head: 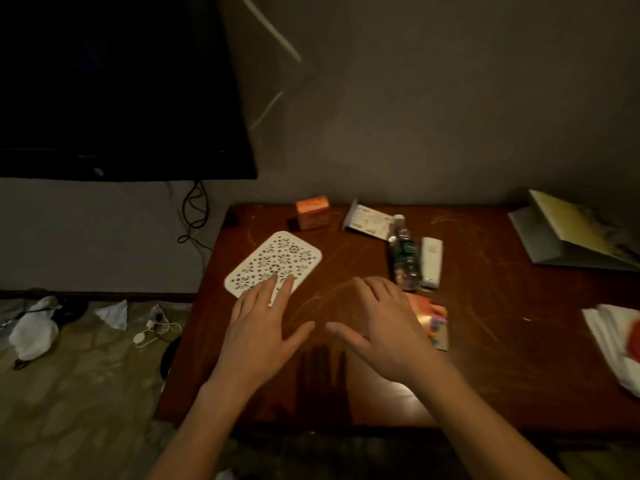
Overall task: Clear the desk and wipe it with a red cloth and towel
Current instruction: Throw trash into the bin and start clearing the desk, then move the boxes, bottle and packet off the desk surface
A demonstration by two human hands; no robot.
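A dark red-brown wooden desk [485, 341] fills the middle of the view. My left hand [263, 327] hovers open, palm down, its fingertips over the near corner of a white perforated tray [273, 258]. My right hand [384, 323] is open too, fingers spread, just left of a colourful packet [434, 323] that it partly hides. Behind lie a clear plastic bottle [403, 258], a white remote [431, 261], an orange box [312, 213] and a printed pouch [367, 220]. White towels with something red [616, 337] sit at the right edge.
An open booklet [575, 233] leans at the back right of the desk. A dark screen [114, 88] hangs on the wall at left with cables below it. Crumpled paper and a white cord [152, 334] lie on the floor left of the desk.
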